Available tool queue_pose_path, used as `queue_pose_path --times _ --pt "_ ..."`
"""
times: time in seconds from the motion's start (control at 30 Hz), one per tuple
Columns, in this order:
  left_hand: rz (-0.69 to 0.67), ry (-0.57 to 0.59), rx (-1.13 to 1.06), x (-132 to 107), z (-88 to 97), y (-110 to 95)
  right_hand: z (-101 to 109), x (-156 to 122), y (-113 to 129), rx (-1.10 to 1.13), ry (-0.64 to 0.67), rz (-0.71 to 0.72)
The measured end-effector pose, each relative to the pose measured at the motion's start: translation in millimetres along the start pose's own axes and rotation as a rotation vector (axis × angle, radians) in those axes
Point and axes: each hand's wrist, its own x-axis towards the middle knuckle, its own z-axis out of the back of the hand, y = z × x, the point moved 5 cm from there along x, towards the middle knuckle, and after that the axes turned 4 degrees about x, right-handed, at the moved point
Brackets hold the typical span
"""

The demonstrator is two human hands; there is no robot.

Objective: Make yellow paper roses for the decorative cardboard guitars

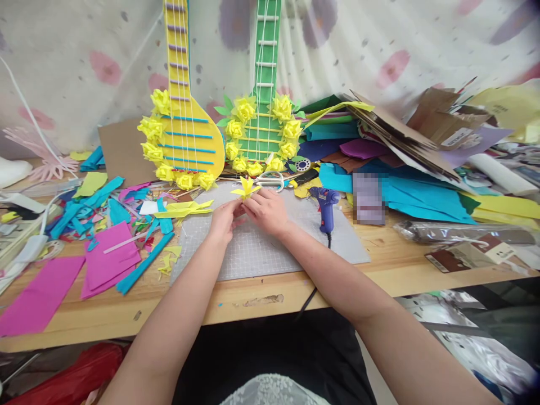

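Both my hands meet over a grey cutting mat (pixel 261 247) on the wooden table. My left hand (pixel 224 220) and my right hand (pixel 267 210) pinch the base of a small yellow paper flower (pixel 246 188), whose petals stick up above my fingers. Cut yellow paper pieces (pixel 185 209) lie on the mat just left of my left hand. A blue glue gun (pixel 325 207) stands on the mat to the right of my right hand, its cord running off the table's front edge.
A yellow cardboard guitar (pixel 185 135) and a green one (pixel 264 112), both trimmed with yellow paper flowers, lean at the back. Scissors (pixel 270 180) lie behind my hands. Blue and magenta paper scraps (pixel 105 247) cover the left. Stacked paper and cardboard (pixel 400 152) fill the right.
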Motion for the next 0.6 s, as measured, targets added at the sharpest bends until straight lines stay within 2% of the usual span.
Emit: queue_pose_path --times 0.07,0.13,0.23,0.3,0.43,0.5,0.6 --pt "0.026 0.015 -0.057 5 2.0 1 4 -2 3 0.083 0.014 0.036" --pt "0.051 0.031 -0.136 9 5.0 1 10 -5 0 0.193 -0.045 0.008" --pt "0.139 0.072 -0.248 12 9.1 0 16 -9 -19 0.388 -0.236 -0.224" --pt "0.195 0.126 -0.275 11 9.0 0 10 -11 -33 0.534 -0.295 -0.369" --pt "0.233 0.215 -0.226 8 6.0 0 -12 -6 -42 0.881 -0.158 -0.417" --pt "0.206 0.229 -0.191 8 5.3 0 -19 -3 -40 0.995 -0.098 -0.399" --pt "0.129 0.270 -0.101 9 3.1 -1 -25 -2 -39 1.105 -0.081 -0.422"
